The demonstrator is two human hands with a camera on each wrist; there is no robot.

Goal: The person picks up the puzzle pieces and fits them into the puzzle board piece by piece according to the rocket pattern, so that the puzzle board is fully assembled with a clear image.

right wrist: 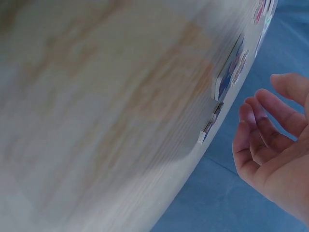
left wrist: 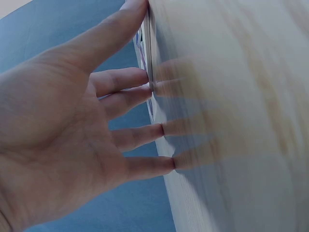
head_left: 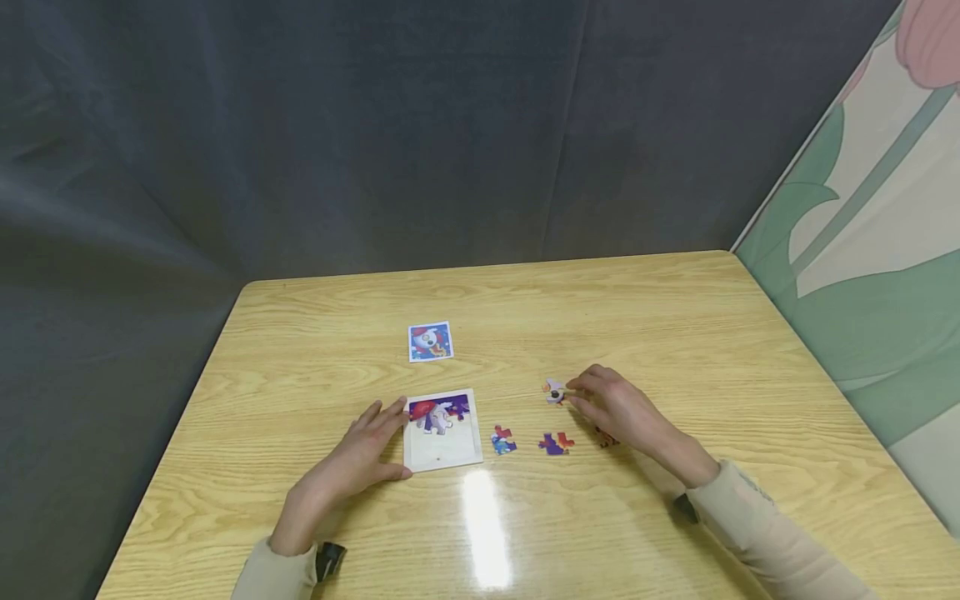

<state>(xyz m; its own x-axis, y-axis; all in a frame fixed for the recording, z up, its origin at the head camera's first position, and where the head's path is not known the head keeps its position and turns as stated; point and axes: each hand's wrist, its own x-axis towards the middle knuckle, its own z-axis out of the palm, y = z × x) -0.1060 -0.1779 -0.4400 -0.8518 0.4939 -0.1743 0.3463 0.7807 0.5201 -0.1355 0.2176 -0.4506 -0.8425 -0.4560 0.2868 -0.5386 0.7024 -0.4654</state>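
Observation:
A white square puzzle tray [head_left: 444, 454] has joined pieces along its top, showing red, purple and a white figure. My left hand [head_left: 354, 457] lies at its left side, thumb at the lower corner and fingers at the upper one. In the left wrist view, the fingers of the left hand [left wrist: 82, 121] are straight, with tips on the tabletop. A white puzzle piece with a black eye [head_left: 554, 392] lies right of the tray. Beside it is my right hand [head_left: 617, 407], thumb and index tips at the piece's edge. The right wrist view shows its fingers bent, holding nothing.
Between the hands lie a red-and-blue puzzle piece [head_left: 503, 440] and a purple-and-orange puzzle piece [head_left: 557, 443]. Another dark red piece [head_left: 606, 438] is partly covered by the right hand. A small picture card [head_left: 431, 342] lies behind the tray on the wooden table [head_left: 337, 325].

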